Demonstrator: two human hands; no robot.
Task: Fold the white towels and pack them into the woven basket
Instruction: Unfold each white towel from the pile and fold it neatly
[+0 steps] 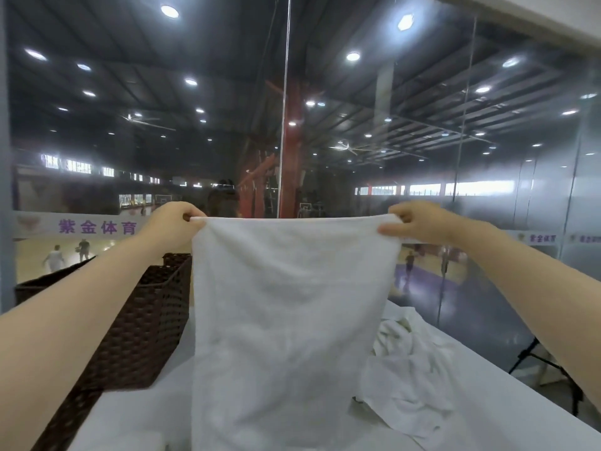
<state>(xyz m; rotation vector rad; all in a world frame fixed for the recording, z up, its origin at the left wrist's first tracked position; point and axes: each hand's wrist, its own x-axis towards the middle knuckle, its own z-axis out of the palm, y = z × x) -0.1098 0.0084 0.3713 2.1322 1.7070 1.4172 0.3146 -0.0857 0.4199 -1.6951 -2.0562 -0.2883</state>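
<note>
the left hand [174, 219] pinched the upper left corner of a white terry-cloth towel [289, 320], fingers curled over its top hem. the right hand [414, 224] pinched the upper right corner the same way, thumb in front of the cloth and fingers curled behind. between the two hands the top edge ran nearly straight and level, and the towel hung down from them as a flat sheet, its lower part reaching the white-covered counter [481, 395] below.

below and to the outside of the left hand, under the left forearm, stood a dark brown woven basket [143, 323] on the counter, its near wall just beside the hanging towel's left edge; whether they touched could not be told. below the right hand, to the right of the hanging sheet, lay a crumpled heap of white towels [406, 362] on the counter.

beyond both hands stood a glass wall [487, 157], and through it a sports hall with ceiling lights and small figures on the court.
</note>
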